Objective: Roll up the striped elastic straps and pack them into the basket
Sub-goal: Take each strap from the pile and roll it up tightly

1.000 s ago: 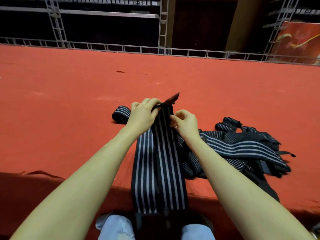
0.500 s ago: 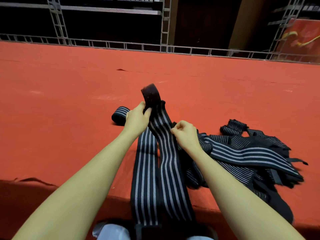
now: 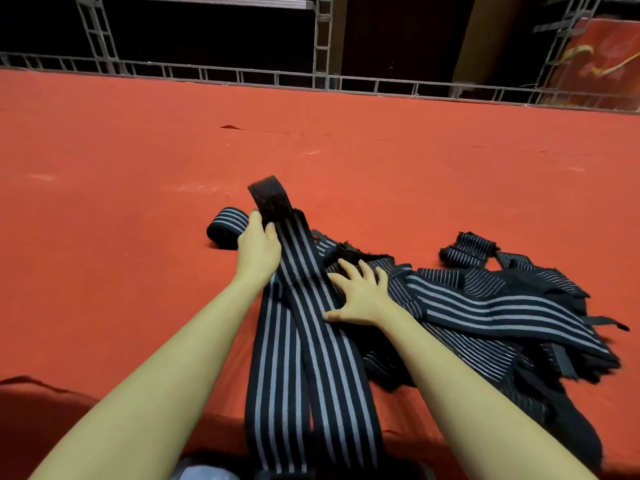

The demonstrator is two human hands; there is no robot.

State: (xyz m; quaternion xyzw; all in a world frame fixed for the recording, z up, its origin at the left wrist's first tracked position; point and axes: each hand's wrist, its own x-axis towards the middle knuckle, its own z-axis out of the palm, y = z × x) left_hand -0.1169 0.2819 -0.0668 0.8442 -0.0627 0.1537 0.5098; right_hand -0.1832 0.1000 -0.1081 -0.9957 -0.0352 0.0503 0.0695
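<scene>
Left hand (image 3: 258, 249) fingers curled round the raised strap (image 3: 304, 289); right hand (image 3: 360, 296) fingers spread flat on it.

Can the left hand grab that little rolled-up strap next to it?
Probably yes. The rolled strap lies on the red carpet right beside the left hand, with nothing between them. But that hand is busy gripping the long striped strap, so it would have to let go first.
</scene>
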